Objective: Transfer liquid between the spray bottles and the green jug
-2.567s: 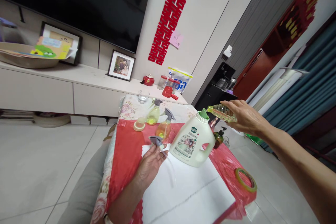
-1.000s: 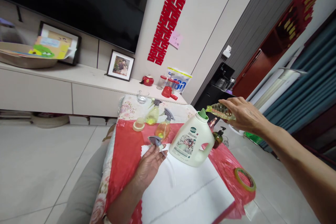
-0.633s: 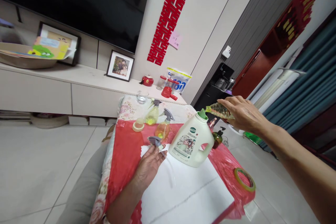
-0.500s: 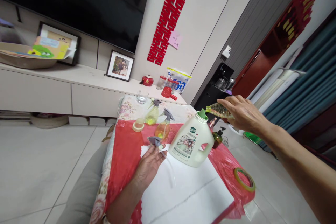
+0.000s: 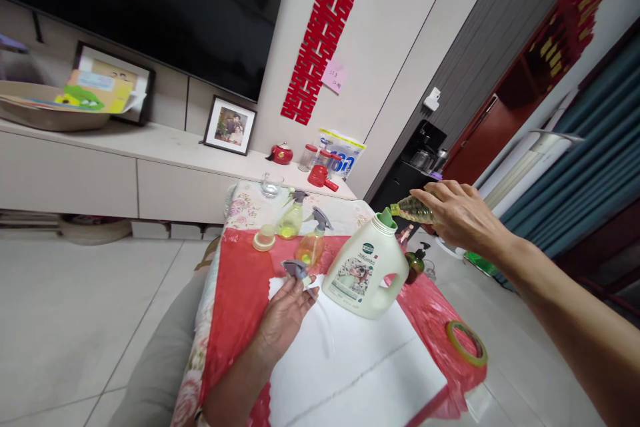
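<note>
My right hand [image 5: 463, 213] is wrapped round a clear bottle [image 5: 419, 209], tipped nearly level. The bottle's yellowish mouth meets the green spout [image 5: 386, 217] of a large pale detergent jug [image 5: 367, 270], which stands uncapped on a white sheet [image 5: 360, 367]. Whether liquid is running out I cannot tell. In my left hand [image 5: 285, 313], palm up, lies a grey spray trigger head [image 5: 297, 269], its clear dip tube trailing down over the sheet. An orange-tinted spray bottle [image 5: 311, 247] and a yellow one [image 5: 291, 217] stand just beyond it. A pale cap [image 5: 264, 238] sits on their left.
A roll of tape [image 5: 466, 342] lies on the red plastic cover [image 5: 235, 287] at the right. Behind the jug stands a dark pump bottle [image 5: 416, 263]. A glass cup [image 5: 270, 185] is at the table's far edge, near a cabinet [image 5: 175, 197] holding red items and jars.
My right hand and the tilted bottle have shifted very slightly left toward the jug's spout. My left hand keeps its hold on the trigger head.
</note>
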`<state>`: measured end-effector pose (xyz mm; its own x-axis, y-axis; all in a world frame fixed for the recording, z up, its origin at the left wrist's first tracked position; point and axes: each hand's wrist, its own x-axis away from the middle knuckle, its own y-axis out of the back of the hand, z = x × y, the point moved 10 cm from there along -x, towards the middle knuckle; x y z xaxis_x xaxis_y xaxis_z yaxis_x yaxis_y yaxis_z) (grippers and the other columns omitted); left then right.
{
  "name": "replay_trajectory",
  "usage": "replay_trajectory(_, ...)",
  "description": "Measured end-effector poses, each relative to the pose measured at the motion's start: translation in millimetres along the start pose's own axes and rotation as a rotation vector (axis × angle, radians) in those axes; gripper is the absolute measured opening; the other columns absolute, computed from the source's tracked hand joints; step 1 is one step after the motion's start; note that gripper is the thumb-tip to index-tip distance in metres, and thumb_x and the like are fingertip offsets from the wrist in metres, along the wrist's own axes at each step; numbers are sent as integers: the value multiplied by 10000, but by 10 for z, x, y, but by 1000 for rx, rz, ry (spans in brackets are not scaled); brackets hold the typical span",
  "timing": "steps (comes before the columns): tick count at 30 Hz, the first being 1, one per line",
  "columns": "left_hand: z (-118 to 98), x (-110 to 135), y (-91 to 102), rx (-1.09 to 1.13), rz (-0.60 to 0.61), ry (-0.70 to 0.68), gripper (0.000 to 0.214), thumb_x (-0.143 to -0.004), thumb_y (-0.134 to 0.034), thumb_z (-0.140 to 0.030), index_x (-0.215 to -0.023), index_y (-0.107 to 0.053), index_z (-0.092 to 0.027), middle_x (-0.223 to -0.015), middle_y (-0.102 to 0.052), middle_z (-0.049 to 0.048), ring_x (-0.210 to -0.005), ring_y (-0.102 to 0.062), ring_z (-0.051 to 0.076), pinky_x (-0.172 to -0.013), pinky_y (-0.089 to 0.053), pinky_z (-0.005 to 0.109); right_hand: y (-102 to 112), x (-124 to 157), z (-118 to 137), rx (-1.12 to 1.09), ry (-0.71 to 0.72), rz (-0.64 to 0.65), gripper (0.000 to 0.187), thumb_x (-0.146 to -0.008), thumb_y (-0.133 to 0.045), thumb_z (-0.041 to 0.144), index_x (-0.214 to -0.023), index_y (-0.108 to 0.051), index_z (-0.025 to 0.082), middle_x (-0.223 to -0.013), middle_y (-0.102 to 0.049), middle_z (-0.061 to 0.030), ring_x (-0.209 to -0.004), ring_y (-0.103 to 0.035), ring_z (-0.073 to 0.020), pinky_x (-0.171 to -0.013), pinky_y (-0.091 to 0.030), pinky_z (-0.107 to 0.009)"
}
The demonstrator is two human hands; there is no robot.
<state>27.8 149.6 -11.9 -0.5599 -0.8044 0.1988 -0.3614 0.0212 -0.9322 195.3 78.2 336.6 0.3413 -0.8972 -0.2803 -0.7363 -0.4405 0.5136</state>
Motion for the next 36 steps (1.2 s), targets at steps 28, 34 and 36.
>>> replay_trajectory(28, -5, 9, -6, 6, -10, 2, 143, -797, -670, -49, -884, -654, -161, -929, -749, 81, -803, -716, 196, -824, -555, 331, 129, -80, 122, 126, 51, -5, 577, -830, -588, 138, -1389, -487, 236, -1351, -421, -99, -1230, -372, -275, -1001, -293, -461)
replay_trajectory(34, -4, 7, -5, 1, -18, 1, 140, -809, -653, -50, -887, -654, -166, -933, -746, 79, -804, -716, 194, -829, -553, 332, 217, -93, 134, 132, 66, -34, 549, -841, -540, 93, -1370, -512, 239, -1355, -424, -98, -1265, -354, -276, -1045, -257, -499)
replay_trajectory(36, -6, 10, -8, 1, -16, -1, 135, -811, -650, -52, -888, -654, -163, -936, -745, 81, -808, -715, 197, -830, -551, 334, 243, -100, 146, 132, 74, -46, 527, -859, -509, 83, -1362, -520, 240, -1354, -427, -98, -1267, -355, -276, -1050, -248, -512)
